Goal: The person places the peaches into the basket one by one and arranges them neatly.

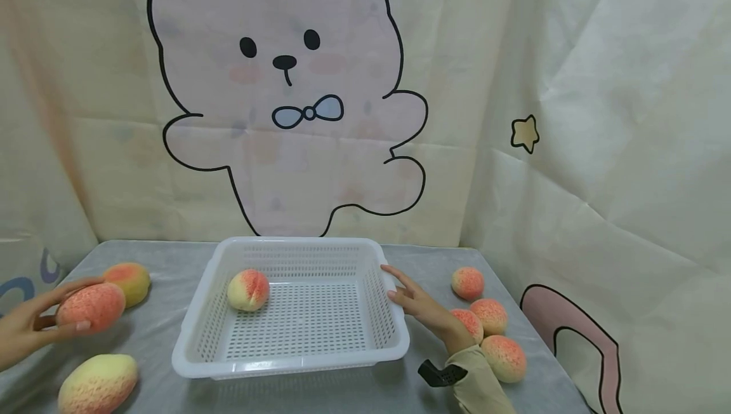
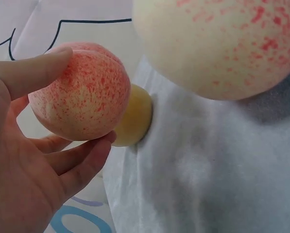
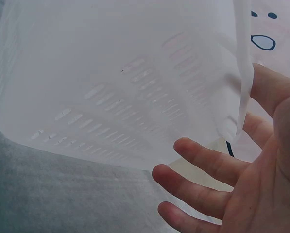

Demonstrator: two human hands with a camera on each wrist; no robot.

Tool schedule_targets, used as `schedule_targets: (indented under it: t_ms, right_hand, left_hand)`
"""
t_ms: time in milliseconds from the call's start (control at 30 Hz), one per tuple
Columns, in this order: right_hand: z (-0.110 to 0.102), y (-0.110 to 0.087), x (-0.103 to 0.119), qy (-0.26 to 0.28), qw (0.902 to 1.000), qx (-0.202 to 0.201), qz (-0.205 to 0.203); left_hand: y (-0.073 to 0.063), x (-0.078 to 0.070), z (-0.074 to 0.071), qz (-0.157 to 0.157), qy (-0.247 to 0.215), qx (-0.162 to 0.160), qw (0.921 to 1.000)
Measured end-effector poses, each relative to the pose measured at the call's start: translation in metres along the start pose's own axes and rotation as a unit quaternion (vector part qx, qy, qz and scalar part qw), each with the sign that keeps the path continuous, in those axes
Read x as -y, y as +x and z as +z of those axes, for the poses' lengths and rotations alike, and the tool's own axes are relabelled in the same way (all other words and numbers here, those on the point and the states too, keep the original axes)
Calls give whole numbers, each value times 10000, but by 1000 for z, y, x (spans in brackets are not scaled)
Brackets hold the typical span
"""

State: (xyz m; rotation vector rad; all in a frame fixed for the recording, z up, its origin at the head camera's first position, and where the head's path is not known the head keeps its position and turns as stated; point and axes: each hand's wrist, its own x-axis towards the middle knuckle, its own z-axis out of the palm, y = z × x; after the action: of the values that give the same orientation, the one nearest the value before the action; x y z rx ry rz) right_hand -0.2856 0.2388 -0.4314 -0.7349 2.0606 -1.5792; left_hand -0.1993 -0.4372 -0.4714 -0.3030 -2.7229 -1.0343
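My left hand (image 1: 37, 322) grips a pinkish-red peach (image 1: 94, 308) between thumb and fingers at the left of the table. The left wrist view shows the thumb on top of this peach (image 2: 84, 97) and the fingers below. A yellow-orange peach (image 1: 129, 284) lies behind it, and a pale yellow peach with a pink blush (image 1: 98, 383) lies nearer the front. My right hand (image 1: 422, 306) holds the right rim of a white slotted plastic basket (image 1: 291, 363). Its lower fingers (image 3: 191, 187) spread outside the basket wall. One peach (image 1: 249, 290) sits inside, toward the back left.
Several pinkish peaches (image 1: 504, 358) lie right of the basket, partly behind the right forearm. A black strap device (image 1: 441, 374) is on the right wrist. Grey cloth (image 1: 285, 398) covers the table, with a printed bear curtain (image 1: 308, 173) behind it.
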Motion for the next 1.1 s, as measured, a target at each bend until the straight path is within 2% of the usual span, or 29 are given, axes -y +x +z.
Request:
schedule_targets:
  t_ms: [233,533,667,800,933,1100]
  right_hand:
    - [0,0,0,-21,10000,-13,29]
    - [0,0,1,-83,9999,-69,57]
    - [-1,-1,0,-122,9998,-91,109]
    - [0,-1,0,-97,9999,-77,102]
    - [0,-1,0,-95,9999,-75,94]
    - [0,-1,0,-89,9999,-88,105]
  left_hand:
    - [4,-3,-8,69,-74,272,9996]
    - [10,-29,-14,-39,-394,560,9976]
    - [11,-43,-17,-59,-350,480,9982]
    - [11,-53,-17,96,-365,442,9983]
    - [13,-65,-18,122,-256,421,9987]
    - [17,-78,-20,485,-246,295,9981]
